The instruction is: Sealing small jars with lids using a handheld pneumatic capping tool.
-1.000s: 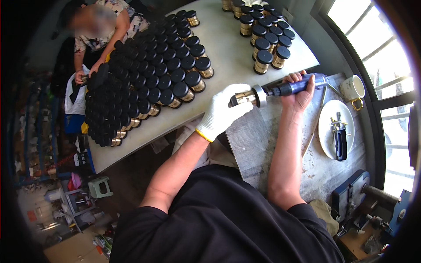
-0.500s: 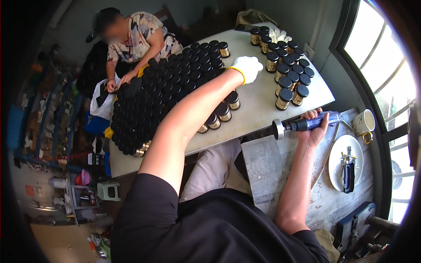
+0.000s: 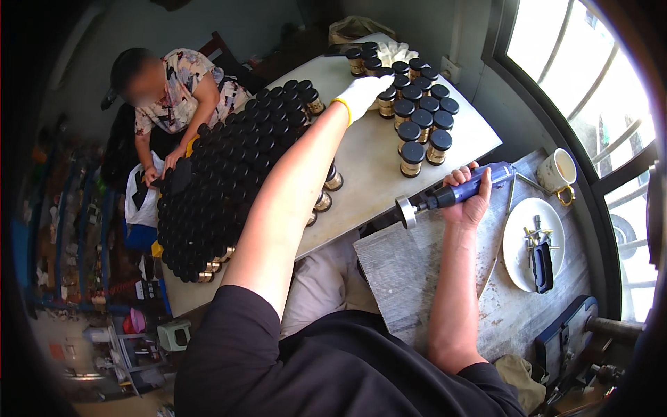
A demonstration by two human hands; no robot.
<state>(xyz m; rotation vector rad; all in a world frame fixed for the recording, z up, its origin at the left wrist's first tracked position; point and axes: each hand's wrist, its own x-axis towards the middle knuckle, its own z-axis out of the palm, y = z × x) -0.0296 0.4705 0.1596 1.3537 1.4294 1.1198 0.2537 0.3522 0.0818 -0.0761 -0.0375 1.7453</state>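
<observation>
My left hand (image 3: 364,96), in a white work glove with a yellow cuff, is stretched across the white table (image 3: 379,149). Its fingers are extended at the left edge of the right-hand group of black-lidded jars (image 3: 411,160). No jar shows in its grasp, though the fingertips overlap the nearest lids. My bare right hand (image 3: 467,198) wraps round a blue handheld power driver (image 3: 472,186) with a silver cup-shaped head (image 3: 406,212). That tool is held above the grey wooden board, its head pointing left. Under and left of my left arm stands a large, tightly packed group of black-lidded jars (image 3: 236,160).
Across the table a co-worker (image 3: 182,90) has both hands near a white bag (image 3: 139,191). On the grey wooden worktop (image 3: 389,267), a white plate (image 3: 515,243) holds metal pieces and a dark part beside a mug (image 3: 557,172). A barred window (image 3: 577,76) is at the right.
My left hand has reached farther, up to the right-hand group of jars. The view has shifted, so the jars appear farther left. My right hand still grips the driver.
</observation>
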